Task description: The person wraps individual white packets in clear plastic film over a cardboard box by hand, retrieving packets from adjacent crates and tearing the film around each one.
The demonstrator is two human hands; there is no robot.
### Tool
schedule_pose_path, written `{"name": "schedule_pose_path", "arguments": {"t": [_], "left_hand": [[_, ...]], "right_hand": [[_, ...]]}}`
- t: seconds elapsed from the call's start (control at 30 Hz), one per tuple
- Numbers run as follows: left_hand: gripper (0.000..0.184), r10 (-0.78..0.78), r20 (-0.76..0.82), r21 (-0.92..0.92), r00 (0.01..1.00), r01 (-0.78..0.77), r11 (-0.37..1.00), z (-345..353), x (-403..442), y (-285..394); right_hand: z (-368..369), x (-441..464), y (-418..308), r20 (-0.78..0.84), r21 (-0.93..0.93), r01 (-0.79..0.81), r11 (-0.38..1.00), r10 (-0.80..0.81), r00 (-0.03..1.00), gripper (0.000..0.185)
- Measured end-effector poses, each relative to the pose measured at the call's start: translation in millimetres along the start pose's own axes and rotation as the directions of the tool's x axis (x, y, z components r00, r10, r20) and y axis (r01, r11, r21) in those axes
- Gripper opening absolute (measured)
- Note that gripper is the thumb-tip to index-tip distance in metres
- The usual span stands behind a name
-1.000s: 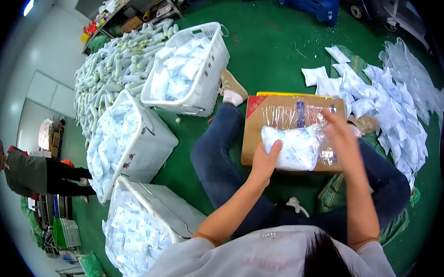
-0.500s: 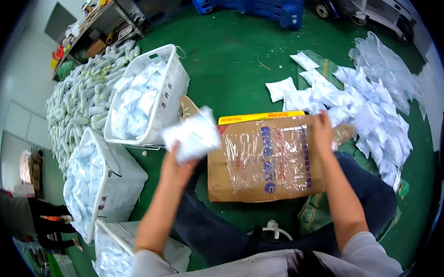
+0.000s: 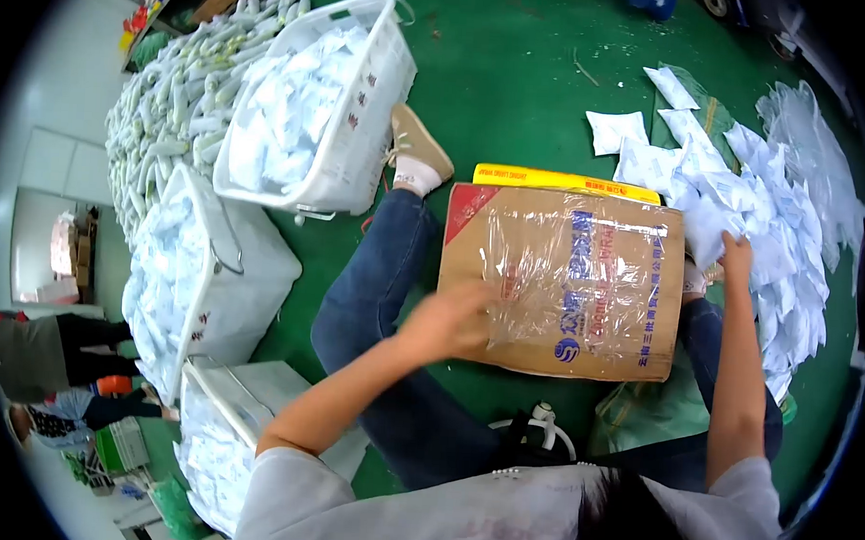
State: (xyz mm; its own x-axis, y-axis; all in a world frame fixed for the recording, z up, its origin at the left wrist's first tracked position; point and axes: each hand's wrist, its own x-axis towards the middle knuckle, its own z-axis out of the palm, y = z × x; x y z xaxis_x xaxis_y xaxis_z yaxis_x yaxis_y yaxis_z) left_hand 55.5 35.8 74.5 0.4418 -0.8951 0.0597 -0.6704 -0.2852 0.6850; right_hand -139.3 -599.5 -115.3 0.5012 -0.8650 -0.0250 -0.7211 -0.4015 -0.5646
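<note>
A cardboard box point(image 3: 535, 342) lies across the space between my legs, its printed top covered with clear tape. My left hand point(image 3: 454, 319) is at the box's left edge, blurred by motion, so its finger shape is unclear; no packet shows in it. Off the box's right side, my right hand point(image 3: 737, 254) has its fingers closed on the corner of a white packet point(image 3: 708, 231). That packet is at the near edge of a heap of similar white packets point(image 3: 781, 247). A yellow box point(image 3: 567, 182) sits just behind the cardboard box.
White baskets filled with packets stand at my left: a far one point(image 3: 387, 85), a middle one point(image 3: 249, 272) and a near one point(image 3: 334, 430). Behind them is a pile of pale wrapped vegetables point(image 3: 174, 114). Clear plastic point(image 3: 810, 142) lies far right. People are at the left edge.
My left hand has let go of the packet it held near the far basket and moved right to the box. My right hand has left the box's edge and taken hold of a packet.
</note>
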Motion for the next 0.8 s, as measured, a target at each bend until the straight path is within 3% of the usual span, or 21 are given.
{"name": "schedule_pose_path", "arguments": {"t": [0.03,0.1,0.13,0.17,0.27,0.33,0.4,0.47,0.53,0.6,0.67,0.73,0.77,0.8], "left_hand": [[0.065,-0.058,0.112,-0.017,0.992,0.06,0.998,9.5,-5.5,22.0],[0.061,-0.027,0.133,0.117,0.991,0.011,0.993,29.5,-18.1,19.2],[0.057,-0.019,0.102,0.167,0.995,0.002,0.986,36.4,-27.4,10.3],[0.04,0.021,0.083,0.129,0.996,-0.031,0.991,35.4,-24.5,4.3],[0.025,0.014,0.171,0.064,0.985,-0.025,0.998,37.9,-16.1,-13.7],[0.017,0.09,0.105,0.121,0.99,-0.102,0.987,35.9,-12.6,-7.0],[0.017,0.21,0.029,0.177,0.977,-0.211,0.961,34.1,-12.8,2.2],[0.019,0.215,-0.002,0.134,0.977,-0.213,0.968,30.4,-13.8,3.9],[0.02,0.151,-0.004,0.083,0.989,-0.15,0.985,32.3,-24.7,1.4],[0.024,0.161,-0.05,0.091,0.986,-0.156,0.984,33.4,-25.5,-2.0],[0.021,0.112,-0.056,0.018,0.992,-0.111,0.994,35.9,-21.8,-3.1],[0.017,0.09,-0.058,0.019,0.994,-0.089,0.996,39.7,-19.1,-4.5],[0.015,0.083,-0.059,0.021,0.995,-0.082,0.996,41.4,-15.1,-5.1],[0.013,0.061,-0.068,-0.003,0.996,-0.062,0.998,42.4,-11.9,-5.1]], "right_hand": [[-37.8,-35.6,-46.9,-0.011,0.043,-0.196,0.98,0.196,0.98,0.048],[-74.0,-93.5,-95.6,-0.266,-0.035,-0.005,0.999,-0.004,0.964,0.042],[-90.2,-129.9,-131.3,-0.314,0.259,0.095,0.961,-0.009,0.949,0.04],[-99.8,-160.7,-162.4,-0.369,0.526,0.189,0.829,0.022,0.929,0.039],[-106.2,-214.2,-227.1,-0.161,0.635,0.233,0.736,-0.168,0.972,0.04],[-85.8,-230.3,-260.9,0.19,0.787,-0.075,0.613,-0.125,0.974,0.039],[-48.0,-225.4,-267.9,0.45,0.73,-0.255,0.634,-0.165,0.878,0.038],[-18.6,-212.0,-264.2,0.571,0.573,-0.166,0.803,-0.245,0.783,0.035],[-21.0,-211.5,-256.7,0.243,0.461,0.212,0.861,-0.353,0.904,0.041],[-22.5,-214.0,-252.7,-0.058,0.192,0.538,0.821,-0.538,0.841,0.047],[-57.4,-242.6,-248.1,0.178,0.228,0.298,0.927,-0.34,0.923,0.043],[-63.8,-290.4,-218.7,0.365,0.327,0.351,0.877,-0.46,0.809,0.036],[-65.2,-320.3,-210.2,0.227,0.239,0.558,0.795,-0.604,0.764,0.032],[-61.2,-329.2,-203.5,0.166,0.197,0.653,0.731,-0.682,0.712,0.03]]}}
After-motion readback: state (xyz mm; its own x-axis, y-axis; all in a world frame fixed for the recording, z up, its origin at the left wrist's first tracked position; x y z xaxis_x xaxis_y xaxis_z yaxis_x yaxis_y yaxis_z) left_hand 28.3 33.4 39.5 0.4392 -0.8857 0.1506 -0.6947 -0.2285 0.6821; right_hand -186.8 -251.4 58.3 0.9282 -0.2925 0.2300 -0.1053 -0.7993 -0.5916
